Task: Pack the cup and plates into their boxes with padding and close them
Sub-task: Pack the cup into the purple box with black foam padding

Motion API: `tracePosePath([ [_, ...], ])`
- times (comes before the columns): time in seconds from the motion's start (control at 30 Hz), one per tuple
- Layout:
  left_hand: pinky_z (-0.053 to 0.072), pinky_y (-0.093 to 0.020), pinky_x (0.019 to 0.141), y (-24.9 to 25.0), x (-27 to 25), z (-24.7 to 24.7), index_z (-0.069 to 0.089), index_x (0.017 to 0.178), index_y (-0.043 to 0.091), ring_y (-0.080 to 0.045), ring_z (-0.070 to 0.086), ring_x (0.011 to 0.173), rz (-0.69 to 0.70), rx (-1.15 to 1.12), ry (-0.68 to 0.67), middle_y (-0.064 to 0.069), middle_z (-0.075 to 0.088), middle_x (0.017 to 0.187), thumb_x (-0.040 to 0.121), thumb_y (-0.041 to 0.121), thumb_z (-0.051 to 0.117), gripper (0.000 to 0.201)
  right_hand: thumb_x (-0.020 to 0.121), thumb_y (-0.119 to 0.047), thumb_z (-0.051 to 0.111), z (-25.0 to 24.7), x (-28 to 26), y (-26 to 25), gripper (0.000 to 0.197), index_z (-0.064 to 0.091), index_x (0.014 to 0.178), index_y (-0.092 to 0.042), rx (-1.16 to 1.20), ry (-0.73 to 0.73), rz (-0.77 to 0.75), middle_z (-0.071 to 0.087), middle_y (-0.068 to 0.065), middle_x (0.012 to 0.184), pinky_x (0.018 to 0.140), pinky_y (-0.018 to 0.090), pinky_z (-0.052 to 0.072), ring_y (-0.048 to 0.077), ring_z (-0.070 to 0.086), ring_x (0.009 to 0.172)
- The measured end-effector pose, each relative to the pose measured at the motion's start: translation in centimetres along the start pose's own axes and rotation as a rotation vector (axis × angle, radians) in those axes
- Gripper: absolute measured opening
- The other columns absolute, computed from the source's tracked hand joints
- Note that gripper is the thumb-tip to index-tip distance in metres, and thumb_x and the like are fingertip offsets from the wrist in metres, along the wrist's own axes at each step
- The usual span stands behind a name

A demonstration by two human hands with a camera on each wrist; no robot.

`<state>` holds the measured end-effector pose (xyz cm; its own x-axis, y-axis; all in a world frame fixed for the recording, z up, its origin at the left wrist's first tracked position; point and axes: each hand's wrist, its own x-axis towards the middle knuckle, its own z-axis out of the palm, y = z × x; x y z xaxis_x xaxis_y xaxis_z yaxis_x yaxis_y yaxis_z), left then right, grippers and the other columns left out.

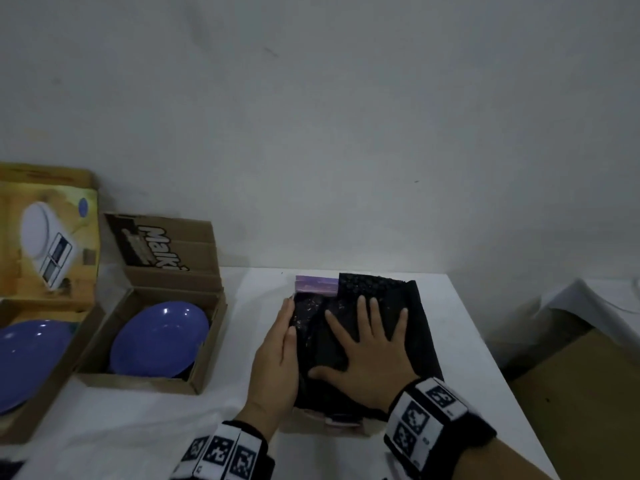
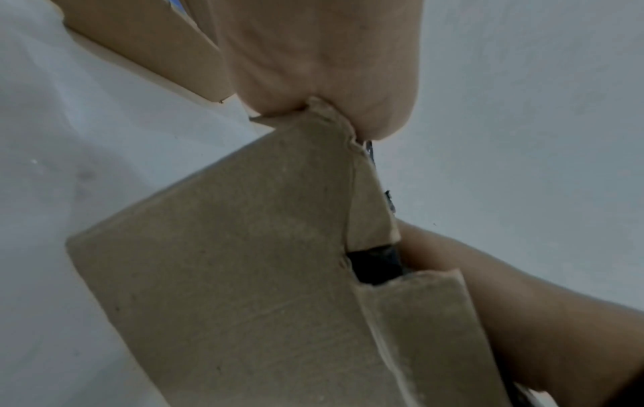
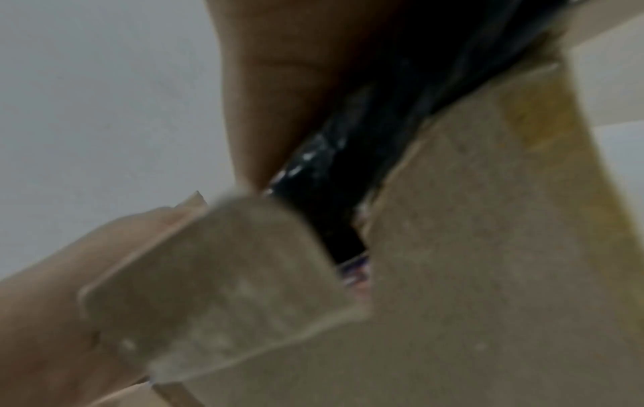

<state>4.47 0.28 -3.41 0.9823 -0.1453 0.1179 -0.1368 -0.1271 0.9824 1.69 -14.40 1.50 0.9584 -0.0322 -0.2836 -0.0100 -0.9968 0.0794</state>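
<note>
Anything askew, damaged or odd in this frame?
Mildly: black padding bulges above the small box and spills over its right side, with the right hand flat on it. Both blue plates sit tilted in open boxes.

White table [image 1: 467, 341], plain grey wall [image 1: 346, 116], brown cardboard [image 1: 581, 393] at right

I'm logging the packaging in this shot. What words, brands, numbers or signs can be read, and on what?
"Malki": large white letters on the raised flap of the middle cardboard box, cut off at the flap edge.
Small print on that flap's dark panel: too blurred to read.
Scale box: a picture of a kitchen scale, no readable text.
Wristband markers: black-and-white code squares; tiny print beside them unreadable.
Wrist views: none.
</note>
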Motion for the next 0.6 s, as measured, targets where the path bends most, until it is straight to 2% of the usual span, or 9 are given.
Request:
tracePosePath([
  [0.07, 0.028, -0.033, 0.116, -0.1, 0.0, 0.0, 0.032, 0.138, 0.038, 0.004, 0.031, 0.136, 0.019, 0.041, 0.002, 0.019, 0.034, 0.147, 0.100, 0.017, 0.035, 0.044, 0.050, -0.090, -0.009, 0.5, 0.6, -0.8, 0.104, -0.019, 0.142, -0.045, -0.003, -0.019, -0.028, -0.028, 0.016, 0.151, 0.099, 0.069, -0.023, 0.035, -0.028, 0.140],
  [0.13, 0.027, -0.029, 0.115, -0.1, -0.1, 0.0, 0.030, 0.137, 0.043, 0.003, 0.029, 0.137, 0.047, 0.094, 0.003, 0.019, 0.033, 0.148, 0.100, 0.012, 0.036, 0.049, 0.053, -0.094, -0.005, 1.0, 1.2, -1.4, 0.102, -0.015, 0.143, -0.048, 0.043, -0.016, -0.051, -0.019, 0.018, 0.155, 0.101, 0.068, -0.021, 0.037, -0.022, 0.142],
  [0.23, 0.024, -0.019, 0.114, 0.2, -0.1, 0.0, 0.025, 0.133, 0.052, 0.005, 0.025, 0.138, 0.059, 0.160, -0.018, 0.021, 0.030, 0.149, 0.096, 0.001, 0.040, 0.064, 0.074, -0.075, 0.027, 0.9, 1.7, -2.1, 0.077, 0.002, 0.142, -0.049, 0.133, -0.005, -0.057, 0.006, 0.013, 0.154, 0.106, 0.068, -0.009, 0.038, -0.001, 0.142],
  [0.3, 0.021, -0.010, 0.111, 0.4, 0.0, 0.0, 0.026, 0.137, 0.049, 0.006, 0.021, 0.139, 0.055, 0.221, -0.038, 0.021, 0.025, 0.151, 0.092, -0.005, 0.041, 0.072, 0.078, -0.063, 0.042, 0.5, 2.0, -2.3, 0.073, 0.012, 0.141, -0.044, 0.214, 0.014, -0.047, 0.021, 0.008, 0.146, 0.107, 0.068, 0.002, 0.035, 0.014, 0.136],
  [0.37, 0.019, -0.003, 0.104, 0.4, 0.2, 0.0, 0.032, 0.141, 0.039, 0.001, 0.018, 0.141, 0.016, 0.308, -0.063, 0.015, 0.019, 0.155, 0.090, -0.008, 0.039, 0.070, 0.075, -0.062, 0.049, 0.1, 2.4, -2.3, 0.077, 0.014, 0.140, -0.039, 0.357, 0.019, -0.026, 0.027, 0.005, 0.142, 0.109, 0.066, 0.007, 0.032, 0.021, 0.133],
  [0.43, 0.021, -0.006, 0.101, 0.5, 0.3, 0.0, 0.039, 0.141, 0.031, -0.008, 0.021, 0.142, -0.053, 0.359, -0.074, 0.005, 0.016, 0.157, 0.089, -0.009, 0.038, 0.066, 0.066, -0.060, 0.058, -0.6, 2.5, -1.8, 0.086, 0.017, 0.137, -0.033, 0.577, -0.019, -0.008, 0.032, 0.003, 0.141, 0.111, 0.060, 0.013, 0.028, 0.026, 0.132],
  [0.5, 0.023, -0.012, 0.101, 0.8, 0.4, 0.0, 0.039, 0.141, 0.026, -0.013, 0.023, 0.142, -0.073, 0.423, -0.092, 0.000, 0.013, 0.158, 0.087, -0.010, 0.038, 0.065, 0.065, -0.042, 0.070, -2.0, 2.4, -0.3, 0.088, 0.019, 0.136, -0.029, 0.773, -0.102, -0.040, 0.037, 0.005, 0.139, 0.110, 0.049, 0.030, 0.024, 0.037, 0.127],
  [0.57, 0.025, -0.015, 0.100, 0.9, 0.3, -0.1, 0.038, 0.142, 0.024, -0.015, 0.025, 0.142, -0.063, 0.481, -0.097, -0.001, 0.012, 0.158, 0.087, -0.008, 0.040, 0.063, 0.071, -0.022, 0.072, -4.2, 2.0, 1.9, 0.088, 0.020, 0.141, -0.026, 0.658, -0.218, -0.151, 0.032, 0.006, 0.145, 0.110, 0.042, 0.035, 0.023, 0.035, 0.131],
  [0.6, 0.027, -0.016, 0.100, 1.0, 0.3, -0.1, 0.039, 0.141, 0.024, -0.015, 0.026, 0.141, -0.063, 0.499, -0.091, -0.001, 0.012, 0.158, 0.088, -0.007, 0.041, 0.062, 0.072, -0.018, 0.073, -5.2, 1.6, 2.9, 0.091, 0.019, 0.145, -0.028, 0.493, -0.274, -0.205, 0.022, 0.005, 0.151, 0.113, 0.043, 0.030, 0.023, 0.023, 0.139],
])
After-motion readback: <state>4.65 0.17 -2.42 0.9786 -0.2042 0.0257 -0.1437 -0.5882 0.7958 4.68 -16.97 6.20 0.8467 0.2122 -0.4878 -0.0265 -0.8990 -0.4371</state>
